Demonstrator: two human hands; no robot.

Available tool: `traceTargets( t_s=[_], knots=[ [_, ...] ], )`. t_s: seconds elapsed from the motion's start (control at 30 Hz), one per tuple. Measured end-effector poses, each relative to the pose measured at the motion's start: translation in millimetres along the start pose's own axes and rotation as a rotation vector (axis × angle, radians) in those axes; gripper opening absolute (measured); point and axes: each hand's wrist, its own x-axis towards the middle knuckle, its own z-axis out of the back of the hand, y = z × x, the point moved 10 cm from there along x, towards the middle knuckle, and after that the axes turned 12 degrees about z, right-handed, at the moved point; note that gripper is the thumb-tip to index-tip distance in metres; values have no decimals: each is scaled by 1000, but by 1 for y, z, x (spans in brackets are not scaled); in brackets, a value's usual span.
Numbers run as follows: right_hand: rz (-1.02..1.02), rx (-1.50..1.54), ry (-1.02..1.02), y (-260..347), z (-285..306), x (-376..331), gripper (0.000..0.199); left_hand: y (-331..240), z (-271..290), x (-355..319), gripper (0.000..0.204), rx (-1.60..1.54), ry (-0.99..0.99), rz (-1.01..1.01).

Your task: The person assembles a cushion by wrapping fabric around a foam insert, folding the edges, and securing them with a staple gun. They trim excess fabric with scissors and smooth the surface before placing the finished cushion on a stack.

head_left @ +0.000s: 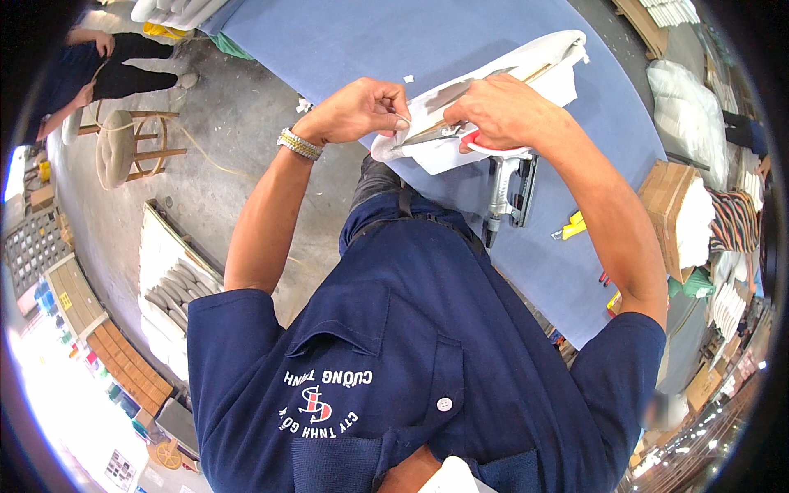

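A long, narrow, white fabric-covered piece (pixel 561 85) with a wooden strip along its underside lies across the near edge of the blue-grey table (pixel 370 41). At its near left end, my left hand (pixel 362 111) is closed, pinching the edge of the white fabric between thumb and fingers. My right hand (pixel 505 113) grips a pair of scissors with red handles (pixel 471 140). Their blades point left along the fabric, toward my left fingertips. Whether the blades touch the cloth cannot be made out. Just below my right hand, a silver staple gun (pixel 503 187) rests on the table.
A yellow-handled tool (pixel 573 225) lies right of the staple gun. An opened cardboard box (pixel 664 215) stands beyond the table's right side. On the left are a padded wooden stool (pixel 117 148), another person (pixel 123 70) and a stack of grey padded pieces (pixel 177 292).
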Motion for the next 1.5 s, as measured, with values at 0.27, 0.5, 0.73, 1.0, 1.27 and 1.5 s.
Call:
traceTargets(
  t_s=[0.27, 0.5, 0.73, 1.0, 1.27, 1.5],
  knots=[
    [54, -33, -36, 1, 2, 1, 31, 9, 2, 0, 7, -70, -11, -7],
    [89, -82, -61, 0, 1, 1, 28, 10, 3, 0, 9, -86, -7, 25],
    [70, 2, -114, -11, 5, 0, 41, 22, 15, 0, 11, -197, -66, 51],
    [30, 87, -35, -19, -1, 3, 52, 44, 12, -2, 10, -421, 24, 20],
    [68, 126, -140, -25, 0, -3, 51, 47, 18, 5, 11, -471, 1, 7],
    [41, 144, -71, -29, -2, 2, 53, 47, 16, 8, 11, -490, 6, -57]
  ],
)
